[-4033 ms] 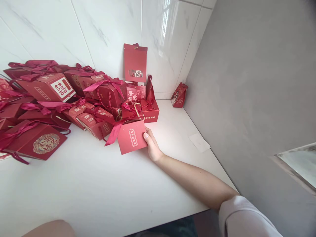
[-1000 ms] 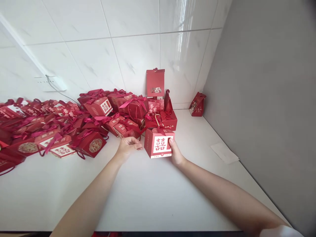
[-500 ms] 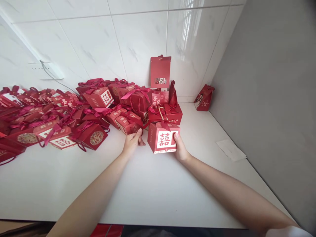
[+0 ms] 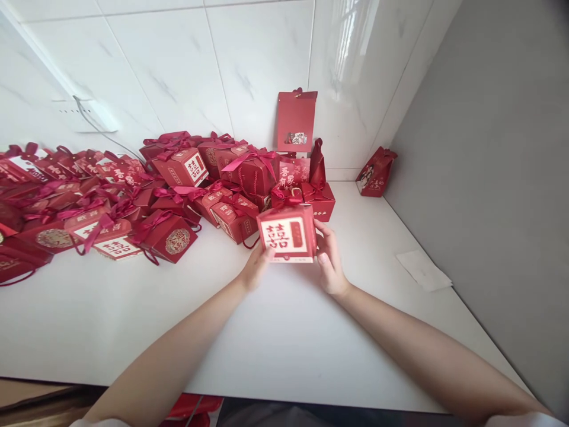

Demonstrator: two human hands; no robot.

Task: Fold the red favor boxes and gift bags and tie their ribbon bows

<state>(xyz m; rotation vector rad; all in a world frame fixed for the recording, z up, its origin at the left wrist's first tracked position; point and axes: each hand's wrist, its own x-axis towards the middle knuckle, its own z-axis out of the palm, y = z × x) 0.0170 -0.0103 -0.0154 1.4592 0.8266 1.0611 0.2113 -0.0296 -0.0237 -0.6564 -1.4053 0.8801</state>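
Observation:
A red gift box (image 4: 287, 234) with a white panel and large red characters is held up over the white table, slightly tilted. My left hand (image 4: 258, 265) grips its lower left corner, thumb on the front and fingers hidden behind. On the other side, my right hand (image 4: 331, 259) is open beside the box's right face, thumb and fingers apart; its fingertips are close to or touching the box. Just behind stand more red gift boxes, one of them a box with a ribbon (image 4: 235, 216) to the left and another (image 4: 320, 201) to the right.
Several red boxes with ribbons (image 4: 166, 237) are heaped along the left and back. A red bag-shaped box (image 4: 376, 172) stands in the back right corner, and a taller red one (image 4: 297, 121) at the tiled wall. White paper (image 4: 424, 270) lies by the grey panel (image 4: 480, 178).
My left hand has moved right and taken hold of the gift box's lower left corner. The box has turned and tilted, and my right hand's grip has loosened. The view has shifted slightly.

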